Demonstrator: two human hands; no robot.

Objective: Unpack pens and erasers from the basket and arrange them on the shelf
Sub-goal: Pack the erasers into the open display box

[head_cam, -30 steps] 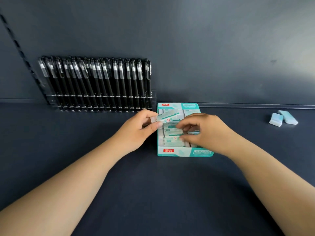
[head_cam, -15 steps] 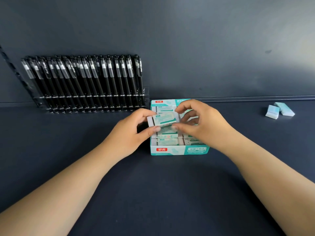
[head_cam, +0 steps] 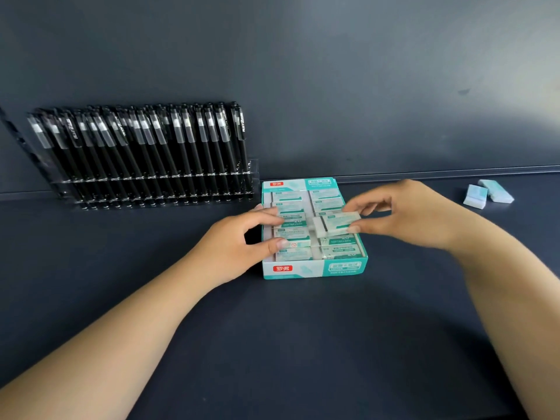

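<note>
Teal-and-white carton of erasers is sitting mid-shelf toward the back edge. The right hand is pinching one wrapped eraser just above the carton's right row. The left hand is gripping the carton's left wall. Black pens are standing racked at the back left; two loose erasers are lying near the back right corner.

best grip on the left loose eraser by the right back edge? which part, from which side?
Judging by its pose, the left loose eraser lies flat on the shelf, close beside the other loose eraser on its right. Come from above and pinch its near and far faces; they look free, while the right-hand side looks crowded.
</note>
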